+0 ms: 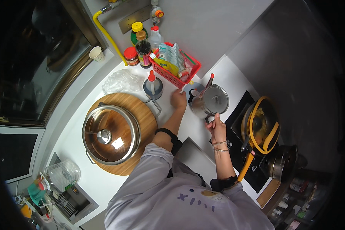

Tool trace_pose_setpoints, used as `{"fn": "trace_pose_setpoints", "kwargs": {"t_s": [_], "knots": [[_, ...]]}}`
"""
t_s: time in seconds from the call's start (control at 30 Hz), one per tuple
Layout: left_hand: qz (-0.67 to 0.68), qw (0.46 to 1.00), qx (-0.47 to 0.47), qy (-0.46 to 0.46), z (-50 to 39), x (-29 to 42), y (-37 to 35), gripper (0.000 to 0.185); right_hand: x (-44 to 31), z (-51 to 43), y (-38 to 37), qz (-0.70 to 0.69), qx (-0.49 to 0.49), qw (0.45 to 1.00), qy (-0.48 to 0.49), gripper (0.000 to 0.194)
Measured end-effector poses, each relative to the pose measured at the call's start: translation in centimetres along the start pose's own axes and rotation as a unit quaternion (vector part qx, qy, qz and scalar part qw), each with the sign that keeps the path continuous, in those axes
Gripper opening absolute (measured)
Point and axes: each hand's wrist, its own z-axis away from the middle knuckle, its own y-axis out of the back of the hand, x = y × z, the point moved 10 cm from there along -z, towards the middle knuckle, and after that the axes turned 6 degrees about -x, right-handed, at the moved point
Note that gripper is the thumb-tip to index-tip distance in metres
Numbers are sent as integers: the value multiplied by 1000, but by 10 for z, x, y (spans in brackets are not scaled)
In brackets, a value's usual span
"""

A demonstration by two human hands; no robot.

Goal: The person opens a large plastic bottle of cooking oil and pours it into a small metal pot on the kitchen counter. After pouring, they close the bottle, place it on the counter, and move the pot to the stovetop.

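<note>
My right hand point(217, 129) grips the handle of a lidded metal pot point(208, 102), its thumb or a finger raised at the lid's edge. The pot stands at or over a blue mat point(192, 89) with a penguin picture, which it partly covers. My left hand point(178, 99) is at the mat's left edge, fingers near its tip and the red basket's lower corner; whether it pinches something small is unclear. A red-capped bottle point(210, 80) shows behind the pot. Left of my left hand stands a dark-filled container with a red spout cap point(153, 87).
A glass-lidded steel pot point(110, 135) sits on a round wooden board point(145, 126). Behind are a red basket point(172, 75) of packets, sauce bottles point(143, 51) and a plastic bag point(122, 82). To the right, a yellow-rimmed pan point(260, 126) rests on the black cooktop point(235, 129).
</note>
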Motion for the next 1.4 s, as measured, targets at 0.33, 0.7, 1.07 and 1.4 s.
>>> {"fn": "trace_pose_setpoints", "kwargs": {"t_s": [0.33, 0.7, 1.07, 1.4], "knots": [[-83, 995, 59, 1, 0, 16, 5, 10, -3, -36, -17, -9, 27, 1000, 0, 54], [154, 984, 91, -14, 6, -11, 20, 10, 26, -56, -36, -93, 29, 995, 10, 52], [258, 964, -59, 9, 132, -3, 115, 11, 39, -86, -104, -79, -59, 994, 45, 49], [355, 932, 70, 21, 266, -66, 291, 4, 36, -86, -111, -69, -141, 988, 2, 33]]}}
